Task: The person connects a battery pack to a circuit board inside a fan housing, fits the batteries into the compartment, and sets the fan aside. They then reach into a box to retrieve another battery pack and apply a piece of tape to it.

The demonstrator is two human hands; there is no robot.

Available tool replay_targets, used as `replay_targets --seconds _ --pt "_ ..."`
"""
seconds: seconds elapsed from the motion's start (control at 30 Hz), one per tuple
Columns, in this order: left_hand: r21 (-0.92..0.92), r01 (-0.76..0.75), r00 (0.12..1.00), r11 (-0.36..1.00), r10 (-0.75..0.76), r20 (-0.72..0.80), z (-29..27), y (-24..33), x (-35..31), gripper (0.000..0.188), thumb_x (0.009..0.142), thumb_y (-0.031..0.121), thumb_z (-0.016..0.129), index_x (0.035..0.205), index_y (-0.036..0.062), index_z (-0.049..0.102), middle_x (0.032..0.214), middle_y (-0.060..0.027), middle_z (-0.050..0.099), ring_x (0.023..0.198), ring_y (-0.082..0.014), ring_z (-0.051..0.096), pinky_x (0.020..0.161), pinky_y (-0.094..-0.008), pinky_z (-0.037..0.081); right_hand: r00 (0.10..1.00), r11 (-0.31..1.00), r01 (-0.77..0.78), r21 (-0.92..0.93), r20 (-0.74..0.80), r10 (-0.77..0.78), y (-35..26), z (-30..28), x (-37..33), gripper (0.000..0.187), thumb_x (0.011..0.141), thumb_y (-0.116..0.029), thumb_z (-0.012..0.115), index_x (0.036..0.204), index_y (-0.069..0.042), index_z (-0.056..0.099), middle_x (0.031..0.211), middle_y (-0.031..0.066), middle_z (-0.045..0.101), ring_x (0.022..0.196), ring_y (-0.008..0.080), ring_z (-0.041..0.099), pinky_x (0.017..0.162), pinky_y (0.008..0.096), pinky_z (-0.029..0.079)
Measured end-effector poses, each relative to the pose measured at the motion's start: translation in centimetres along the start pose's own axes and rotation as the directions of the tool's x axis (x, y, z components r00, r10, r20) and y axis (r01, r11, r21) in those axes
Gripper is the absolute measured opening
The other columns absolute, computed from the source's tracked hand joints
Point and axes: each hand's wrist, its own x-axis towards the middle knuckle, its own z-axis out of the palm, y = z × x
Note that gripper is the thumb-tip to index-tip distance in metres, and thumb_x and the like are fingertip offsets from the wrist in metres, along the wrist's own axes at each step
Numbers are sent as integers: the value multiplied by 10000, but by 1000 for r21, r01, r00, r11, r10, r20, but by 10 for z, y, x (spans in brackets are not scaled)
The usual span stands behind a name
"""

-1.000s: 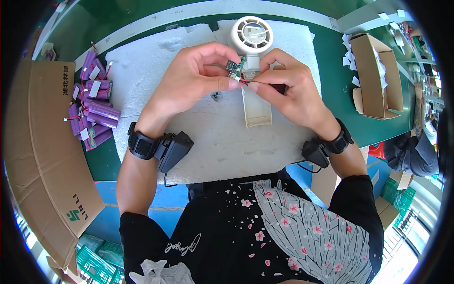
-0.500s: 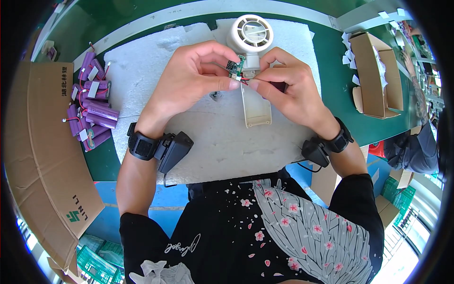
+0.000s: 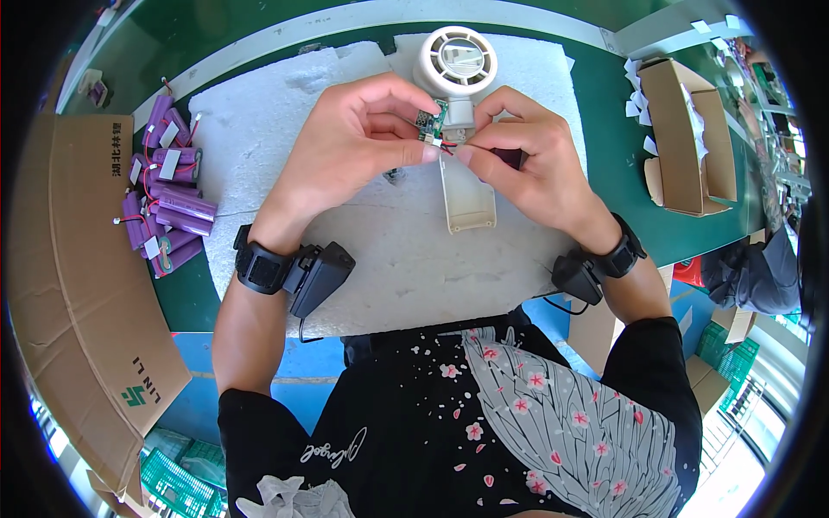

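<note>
My left hand (image 3: 345, 142) pinches a small green circuit board (image 3: 433, 121) by its edges, between thumb and fingertips. A white connector (image 3: 432, 141) is at the board's lower end, with red and black wires (image 3: 447, 147) running from it. My right hand (image 3: 535, 155) is closed, thumb and forefinger pinching these wires close to the connector. Under its fingers shows part of a dark purple cylinder (image 3: 511, 157), mostly hidden, which looks like a battery. Behind and below the hands lies a cream handheld fan, its round grille (image 3: 462, 59) at the far end and its open handle shell (image 3: 471, 207) nearer me.
A white foam sheet (image 3: 389, 268) covers the green table's middle. Purple batteries (image 3: 186, 203) with wires are piled on the left beside a large cardboard box (image 3: 78, 276). An open carton (image 3: 682, 138) holding white pieces stands at right. Both wrists carry black strapped devices.
My fingertips have shifted very slightly around the wires, and a little more of the red and black wires shows between my hands. The fan, board and batteries stay where they were.
</note>
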Motion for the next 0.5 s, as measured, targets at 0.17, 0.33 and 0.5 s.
replay_targets --seconds 0.17,0.33,0.5 --pt "19 -14 1000 1000 14 1 -1 -1 1 289 773 -38 729 1042 1 629 932 -53 662 827 -105 647 739 -238 539 1000 999 -18 26 0 18 2 1 -1 56 807 -25 684 802 31 686 843 69 566 566 104 530 511 252 386" --pt "8 -13 1000 1000 13 2 -1 -1 1 297 772 -36 729 1050 3 631 936 -60 664 832 -110 648 743 -238 539 1000 999 -23 38 0 23 3 2 0 58 810 -24 684 799 32 682 854 69 569 565 106 536 508 251 388" --pt "2 36 999 999 -36 -10 0 2 0 308 771 -36 729 1061 4 632 939 -64 664 837 -114 647 748 -235 537 999 999 30 -26 -26 -30 1 3 -2 57 815 -20 681 800 35 680 855 70 567 567 110 548 507 247 394"
